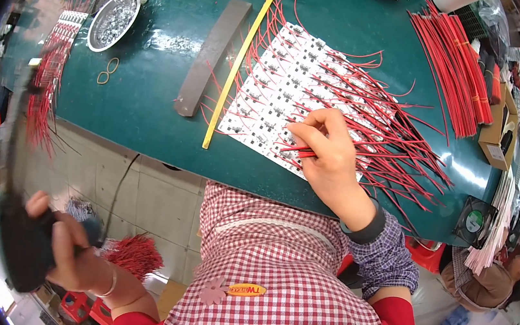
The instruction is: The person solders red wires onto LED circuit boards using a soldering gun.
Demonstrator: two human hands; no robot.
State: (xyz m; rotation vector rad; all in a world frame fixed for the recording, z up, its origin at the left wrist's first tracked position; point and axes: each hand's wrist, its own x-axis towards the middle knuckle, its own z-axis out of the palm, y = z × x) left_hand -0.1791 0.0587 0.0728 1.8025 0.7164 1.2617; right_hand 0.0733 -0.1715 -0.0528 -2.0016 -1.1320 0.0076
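Head view: green table (pixel 153 84) spread across the upper part, its near edge in front of the person's checked apron (pixel 288 250).
White board sheet: the sheet (pixel 284 97) lies slantwise on the table, dotted with small dark parts; the right hand (pixel 335 162) is over its lower right area.
Red wires: thin wires (pixel 406 138) fan out from the sheet toward the right, some passing under and beside the right hand.
Right fingers: bent and drawn close together, tips low over the sheet; red wire shows right at the lower fingers, but whether it is gripped or only passes beneath, I cannot tell.
Left hand: well apart from the sheet, off the table's near side, this hand (pixel 75 263) is curled around a dark object (pixel 22 250), too blurred to name.
Wire bundle: straight red wires (pixel 455 76) lie at the table's far right.
Brown bar: a flat bar (pixel 214 59) lies left of the sheet.
Yellow strip: a narrow strip (pixel 242 63) lies between bar and sheet, along the sheet's left side.
Bowl: a round metal bowl (pixel 94 46) of small shiny bits stands farther left.
Rubber bands: two bands (pixel 108 72) lie just below the bowl.
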